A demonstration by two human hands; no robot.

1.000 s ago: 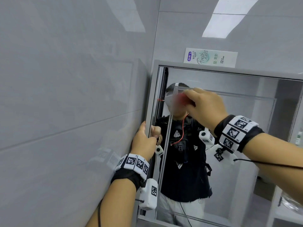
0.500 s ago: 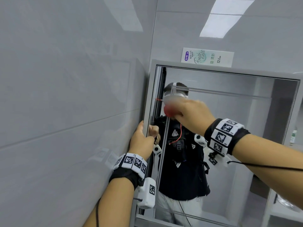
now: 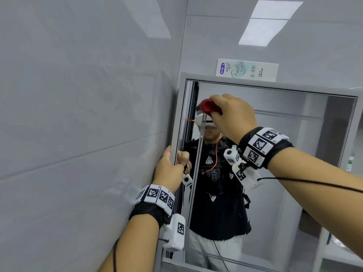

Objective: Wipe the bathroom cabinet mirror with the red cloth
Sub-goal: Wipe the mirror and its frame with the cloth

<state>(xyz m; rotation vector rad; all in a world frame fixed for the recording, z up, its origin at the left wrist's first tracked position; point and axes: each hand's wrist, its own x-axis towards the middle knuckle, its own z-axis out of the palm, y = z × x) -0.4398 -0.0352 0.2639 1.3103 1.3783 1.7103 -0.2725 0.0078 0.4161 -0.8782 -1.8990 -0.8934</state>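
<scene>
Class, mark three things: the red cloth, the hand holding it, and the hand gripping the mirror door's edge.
red cloth (image 3: 207, 106): head view, bunched end poking from the fist.
right hand (image 3: 234, 118): head view, back of hand.
left hand (image 3: 168, 170): head view, back of hand, gripping mirror door (image 3: 177, 118) edge.

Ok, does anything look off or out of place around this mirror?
Nothing looks damaged or spilled. One oddity: a box printed Freshness lies atop the cabinet, above the mirror, its lettering sideways. The red cloth is bunched in the right hand.

left hand (image 3: 169, 170) gripping low with thumb up, right hand (image 3: 234, 117) raised higher, fingers curled tight.
</scene>
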